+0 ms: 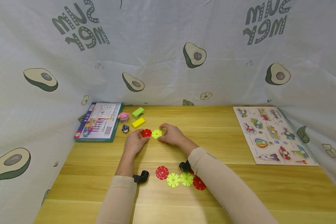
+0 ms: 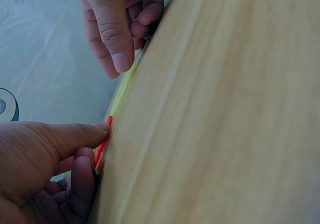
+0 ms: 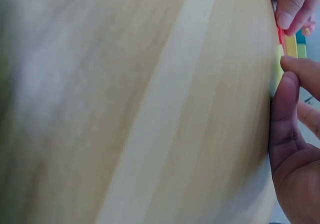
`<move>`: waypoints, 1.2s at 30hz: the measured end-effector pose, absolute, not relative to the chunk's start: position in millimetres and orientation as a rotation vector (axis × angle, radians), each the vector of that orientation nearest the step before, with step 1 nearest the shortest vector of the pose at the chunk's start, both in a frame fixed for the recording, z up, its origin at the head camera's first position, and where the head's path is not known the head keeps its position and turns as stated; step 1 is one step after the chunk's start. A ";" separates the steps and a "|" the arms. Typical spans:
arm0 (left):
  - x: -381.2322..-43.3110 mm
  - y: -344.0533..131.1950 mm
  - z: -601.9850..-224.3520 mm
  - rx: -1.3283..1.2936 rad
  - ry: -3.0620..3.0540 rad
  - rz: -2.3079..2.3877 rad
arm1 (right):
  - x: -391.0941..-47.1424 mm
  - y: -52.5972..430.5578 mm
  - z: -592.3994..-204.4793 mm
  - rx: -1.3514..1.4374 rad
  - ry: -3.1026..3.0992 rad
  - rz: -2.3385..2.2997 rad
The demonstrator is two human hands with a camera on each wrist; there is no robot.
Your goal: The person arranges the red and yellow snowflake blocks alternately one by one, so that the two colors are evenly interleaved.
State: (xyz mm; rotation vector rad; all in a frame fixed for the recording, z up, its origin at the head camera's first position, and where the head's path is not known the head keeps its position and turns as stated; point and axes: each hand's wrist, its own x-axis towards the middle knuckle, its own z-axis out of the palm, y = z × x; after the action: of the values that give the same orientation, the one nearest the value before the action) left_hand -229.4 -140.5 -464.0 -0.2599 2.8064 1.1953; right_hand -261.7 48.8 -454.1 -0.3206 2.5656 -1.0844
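Note:
Side by side on the wooden table lie a red notched disc (image 1: 146,133) and a yellow-green notched disc (image 1: 156,133), edges close together. My left hand (image 1: 134,142) holds the red one from its left, thumb and fingers at the rim. From the right, my right hand (image 1: 172,136) grips the yellow-green one between thumb and fingers. The left wrist view shows both discs edge-on, low at the tabletop: the red disc (image 2: 102,146) by the left thumb, the yellow-green disc (image 2: 121,91) under the right fingers.
Nearer me lies a row of red and yellow-green discs (image 1: 173,180), partly covered by the right sleeve. Behind the left hand are a yellow block (image 1: 138,123), a green arched block (image 1: 138,112), two small figures (image 1: 124,117) and a boxed set (image 1: 99,122). A picture puzzle board (image 1: 274,135) lies right.

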 end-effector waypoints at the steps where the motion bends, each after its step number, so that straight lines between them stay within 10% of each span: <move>1: -229.7 -140.7 -464.0 -0.261 2.810 1.193 | -261.6 48.7 -454.1 -0.320 2.560 -1.093; 19: -228.6 -141.6 -465.3 -0.218 2.796 1.238 | -256.6 58.5 -449.9 -0.357 2.495 -1.118; 36: -208.7 -118.3 -442.2 0.263 2.623 1.155 | -170.9 104.0 -434.8 -0.585 2.402 -0.987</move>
State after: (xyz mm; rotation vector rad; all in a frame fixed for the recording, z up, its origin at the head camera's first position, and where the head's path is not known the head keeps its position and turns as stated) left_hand -208.7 -118.3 -442.2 0.2632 2.6231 1.1553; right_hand -170.9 104.0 -434.8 -0.5854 2.4024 -0.9870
